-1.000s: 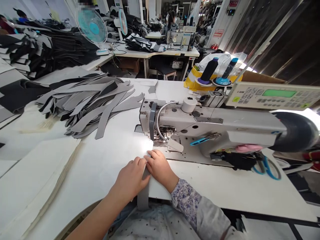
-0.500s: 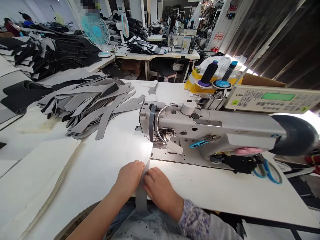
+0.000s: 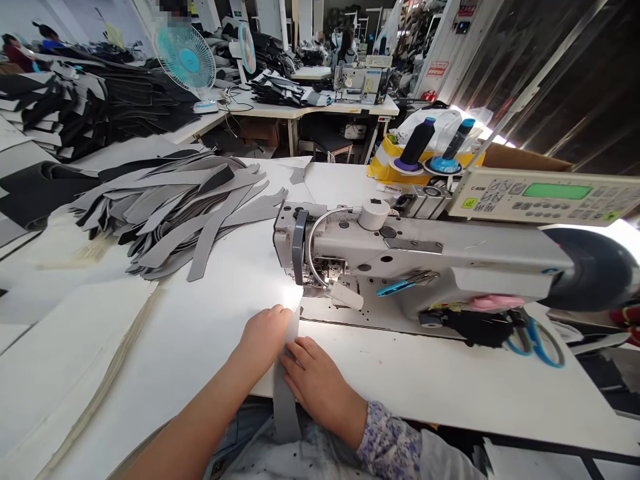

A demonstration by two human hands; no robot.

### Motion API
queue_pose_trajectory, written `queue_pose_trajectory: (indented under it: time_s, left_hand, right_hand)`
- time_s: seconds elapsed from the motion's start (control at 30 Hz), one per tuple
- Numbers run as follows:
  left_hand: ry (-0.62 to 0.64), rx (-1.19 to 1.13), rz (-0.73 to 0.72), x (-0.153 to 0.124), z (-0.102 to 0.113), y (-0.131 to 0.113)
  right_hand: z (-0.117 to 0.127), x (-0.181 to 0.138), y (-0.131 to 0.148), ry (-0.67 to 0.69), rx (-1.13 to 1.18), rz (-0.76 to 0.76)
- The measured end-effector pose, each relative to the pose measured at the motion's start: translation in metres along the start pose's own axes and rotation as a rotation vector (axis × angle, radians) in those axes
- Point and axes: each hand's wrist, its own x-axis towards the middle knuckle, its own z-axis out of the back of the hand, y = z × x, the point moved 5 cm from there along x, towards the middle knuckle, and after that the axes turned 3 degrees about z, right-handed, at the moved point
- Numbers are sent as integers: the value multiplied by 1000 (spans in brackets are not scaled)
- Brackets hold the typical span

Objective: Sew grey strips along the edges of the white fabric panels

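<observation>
A grey fabric strip runs from the front of the sewing machine down over the table edge to my lap. My left hand is closed on the strip's left edge, just short of the lit needle area. Lower down, my right hand grips the same strip from the right, its fingers bent over it and slightly apart. The strip's far end lies near the presser foot, where the machine head and lamp partly hide it.
Many loose grey strips lie piled at the left behind the machine. Paper sheets cover the near left. Blue tweezers rest on the machine, blue-handled scissors at its right. Thread cones and a control panel stand behind.
My left hand has slid forward along the strip toward the needle area. The right hand stays almost in place, its fingers a little more stretched over the strip. The view has shifted slightly.
</observation>
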Motion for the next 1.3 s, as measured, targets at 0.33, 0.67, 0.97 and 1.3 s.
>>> queue_pose_trajectory:
  time_s: [0.33,0.67,0.97,1.3]
  left_hand:
    - [-2,-1,11,5,11,-3]
    - [-17,22,72,15,15,3]
    - [-89,-66,44,21,13,3]
    - [-124,-79,31,42,9,-4]
  right_hand:
    - [-1,4,-9,2,-8,-17]
    - [2,11,-10,12,-12,-17]
    - [1,17,-12,44,-15,-11]
    - [6,28,-18,22,-26,-22]
